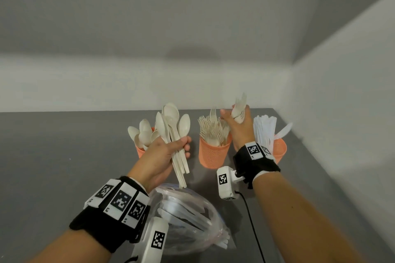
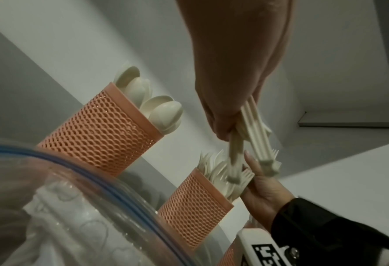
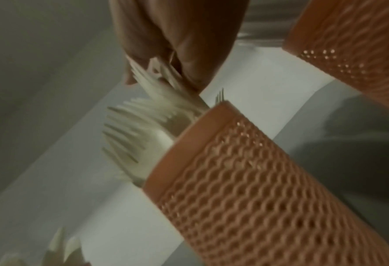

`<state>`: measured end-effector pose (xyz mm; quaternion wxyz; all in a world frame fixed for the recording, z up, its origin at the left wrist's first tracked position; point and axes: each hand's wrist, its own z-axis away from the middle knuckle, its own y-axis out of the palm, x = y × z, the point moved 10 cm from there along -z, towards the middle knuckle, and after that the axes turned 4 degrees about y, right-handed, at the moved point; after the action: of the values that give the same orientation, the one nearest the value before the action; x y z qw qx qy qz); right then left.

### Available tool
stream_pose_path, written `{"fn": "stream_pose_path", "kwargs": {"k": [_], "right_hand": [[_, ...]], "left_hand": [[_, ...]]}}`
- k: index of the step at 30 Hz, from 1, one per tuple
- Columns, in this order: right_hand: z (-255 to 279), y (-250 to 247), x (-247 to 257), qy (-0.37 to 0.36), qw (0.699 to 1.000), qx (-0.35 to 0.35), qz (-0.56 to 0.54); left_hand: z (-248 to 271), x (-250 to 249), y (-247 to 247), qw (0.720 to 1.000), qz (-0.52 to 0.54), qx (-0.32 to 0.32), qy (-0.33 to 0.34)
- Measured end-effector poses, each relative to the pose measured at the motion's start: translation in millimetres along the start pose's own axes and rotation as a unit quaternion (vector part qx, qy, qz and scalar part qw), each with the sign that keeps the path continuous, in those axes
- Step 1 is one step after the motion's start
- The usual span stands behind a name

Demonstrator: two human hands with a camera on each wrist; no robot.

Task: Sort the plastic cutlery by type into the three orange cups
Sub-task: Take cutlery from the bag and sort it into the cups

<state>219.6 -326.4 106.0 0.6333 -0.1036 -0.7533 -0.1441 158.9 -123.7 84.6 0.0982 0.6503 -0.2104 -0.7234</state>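
Fingers (image 1: 186,145) grip spoons (image 1: 171,121); wrist tags (image 1: 120,200) bear only square codes.

Three orange cups (image 1: 213,153), one bag (image 1: 188,215)

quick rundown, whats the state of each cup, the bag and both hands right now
left cup: upright, holds spoons
middle cup: upright, full of forks
right cup: upright, holds knives
bag: lying on the table, cutlery still inside
left hand: grips a bunch of spoons
right hand: grips forks, raised beside the middle cup
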Motion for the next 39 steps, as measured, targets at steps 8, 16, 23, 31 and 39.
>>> {"fn": "stream_pose_path", "kwargs": {"k": [8,16,23,31,39], "right_hand": [[-5,2,-13,-0.029,0.991,0.006,0.128],[16,11,42,-0.183,0.954,0.016,0.235],[105,115,34,-0.039,0.890,0.385,0.239],[75,103,6,0.143,0.965,0.216,-0.031],[46,88,3,0.132,0.976,0.115,-0.131]], "left_hand": [[-2,-2,2,0.999,0.016,0.031,0.008],[2,-10,8,0.994,-0.074,0.063,0.040],[-7,-14,11,0.999,-0.033,0.001,0.041],[3,-47,12,0.965,-0.249,0.043,0.074],[-25,-41,-129,0.959,-0.258,-0.092,0.069]]}}
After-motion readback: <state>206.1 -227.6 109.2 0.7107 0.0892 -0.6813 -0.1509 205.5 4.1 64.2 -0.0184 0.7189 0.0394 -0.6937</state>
